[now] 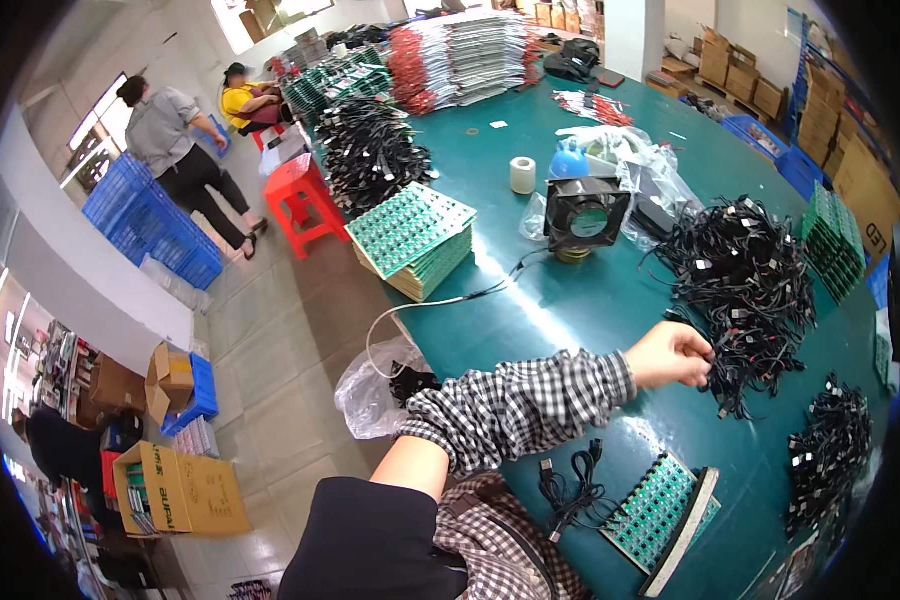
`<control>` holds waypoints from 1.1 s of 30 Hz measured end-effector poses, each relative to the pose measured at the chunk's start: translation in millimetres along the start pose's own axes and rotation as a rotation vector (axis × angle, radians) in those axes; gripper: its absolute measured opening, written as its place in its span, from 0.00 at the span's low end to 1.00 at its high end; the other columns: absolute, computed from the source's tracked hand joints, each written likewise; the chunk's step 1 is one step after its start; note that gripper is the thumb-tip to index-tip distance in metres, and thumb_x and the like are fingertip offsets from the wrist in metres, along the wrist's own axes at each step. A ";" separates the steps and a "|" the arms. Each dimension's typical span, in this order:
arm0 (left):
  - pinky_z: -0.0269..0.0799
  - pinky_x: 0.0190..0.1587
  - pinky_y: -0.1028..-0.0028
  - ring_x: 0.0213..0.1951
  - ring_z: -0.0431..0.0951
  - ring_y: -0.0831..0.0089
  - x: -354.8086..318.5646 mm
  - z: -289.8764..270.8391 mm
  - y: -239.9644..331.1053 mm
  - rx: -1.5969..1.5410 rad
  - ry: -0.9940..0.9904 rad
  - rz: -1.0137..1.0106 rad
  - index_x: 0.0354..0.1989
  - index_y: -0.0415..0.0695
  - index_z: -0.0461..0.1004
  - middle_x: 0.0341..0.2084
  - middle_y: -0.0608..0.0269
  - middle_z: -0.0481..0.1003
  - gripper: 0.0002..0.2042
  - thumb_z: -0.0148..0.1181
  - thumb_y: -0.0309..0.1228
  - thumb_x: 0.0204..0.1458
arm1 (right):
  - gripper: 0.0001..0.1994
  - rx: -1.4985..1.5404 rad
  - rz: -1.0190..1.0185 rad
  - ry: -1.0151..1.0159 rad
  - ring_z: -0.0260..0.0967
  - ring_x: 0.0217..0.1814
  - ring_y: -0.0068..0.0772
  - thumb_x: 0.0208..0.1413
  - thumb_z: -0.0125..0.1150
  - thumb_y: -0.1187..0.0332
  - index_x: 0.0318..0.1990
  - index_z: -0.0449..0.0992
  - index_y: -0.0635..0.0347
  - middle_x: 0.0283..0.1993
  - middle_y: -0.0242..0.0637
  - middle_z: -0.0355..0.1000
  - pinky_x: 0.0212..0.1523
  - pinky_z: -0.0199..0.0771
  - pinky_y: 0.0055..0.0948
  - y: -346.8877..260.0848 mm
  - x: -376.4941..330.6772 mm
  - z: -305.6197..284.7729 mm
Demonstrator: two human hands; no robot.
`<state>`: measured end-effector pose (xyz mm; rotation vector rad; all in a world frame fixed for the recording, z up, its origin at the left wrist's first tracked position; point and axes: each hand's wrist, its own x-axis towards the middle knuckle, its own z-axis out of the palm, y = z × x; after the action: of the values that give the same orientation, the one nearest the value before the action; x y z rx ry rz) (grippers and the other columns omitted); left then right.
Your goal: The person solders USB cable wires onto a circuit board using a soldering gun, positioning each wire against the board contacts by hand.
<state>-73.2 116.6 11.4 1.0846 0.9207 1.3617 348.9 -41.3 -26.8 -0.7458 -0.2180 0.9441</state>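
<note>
My left hand (670,356) reaches across the green table from the lower left, its forearm in a black-and-white checked sleeve. The fingers are pinched together on a black cable at the near left edge of a large tangled pile of black cables (745,270) with small white connectors. Exactly where the fingertips grip is partly hidden. My right hand is out of view. Nearer to me lie a loose black cable bundle (575,490) with a USB plug and a green circuit board panel (650,510). A pale, dark-edged strip (682,535) rests across that panel.
A small black fan (587,215) stands mid-table, its wire hanging over the left edge. Stacked circuit panels (410,235) stand at the table's left edge. Another cable heap (830,455) lies at right. Two people are beyond, by a red stool (302,195) and blue crates (155,220).
</note>
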 end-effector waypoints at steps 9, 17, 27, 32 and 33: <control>0.75 0.27 0.77 0.26 0.76 0.78 -21.3 24.0 6.4 0.135 -0.021 0.323 0.34 0.37 0.71 0.25 0.62 0.74 0.05 0.56 0.26 0.57 | 0.17 0.031 0.006 -0.227 0.66 0.34 0.28 0.61 0.55 0.59 0.48 0.68 0.65 0.36 0.35 0.66 0.35 0.71 0.24 -9.7 -17.4 -3.1; 0.76 0.25 0.82 0.29 0.76 0.80 -61.0 20.1 32.8 0.082 -0.037 -0.048 0.46 0.39 0.73 0.31 0.61 0.75 0.09 0.53 0.28 0.60 | 0.15 0.119 0.135 -0.211 0.54 0.31 0.19 0.64 0.54 0.58 0.47 0.63 0.60 0.30 0.26 0.54 0.29 0.67 0.16 -2.3 10.6 -30.3; 0.80 0.29 0.79 0.37 0.78 0.76 -114.1 67.1 53.4 0.104 -0.170 -0.334 0.48 0.37 0.70 0.35 0.59 0.76 0.10 0.52 0.26 0.61 | 0.22 -0.316 0.058 -0.452 0.72 0.43 0.31 0.61 0.56 0.62 0.58 0.60 0.62 0.42 0.35 0.67 0.38 0.80 0.29 22.0 -59.8 69.8; 0.71 0.21 0.76 0.18 0.76 0.75 -139.9 98.7 30.5 0.210 -0.362 -0.143 0.44 0.39 0.68 0.28 0.58 0.72 0.07 0.49 0.27 0.60 | 0.21 -0.697 -0.166 -0.726 0.68 0.44 0.30 0.55 0.59 0.75 0.56 0.65 0.68 0.44 0.36 0.68 0.48 0.71 0.28 48.4 -79.2 101.1; 0.72 0.21 0.76 0.17 0.76 0.76 -144.6 100.2 22.4 0.133 -0.370 -0.150 0.44 0.39 0.66 0.26 0.59 0.72 0.07 0.48 0.28 0.61 | 0.15 -0.737 -0.204 -0.762 0.67 0.38 0.27 0.55 0.58 0.79 0.50 0.69 0.71 0.40 0.37 0.70 0.42 0.71 0.26 46.7 -89.2 115.3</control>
<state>11.9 -35.0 46.4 1.2893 0.8064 0.9454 211.0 -39.9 39.5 -0.9726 -1.3397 0.9135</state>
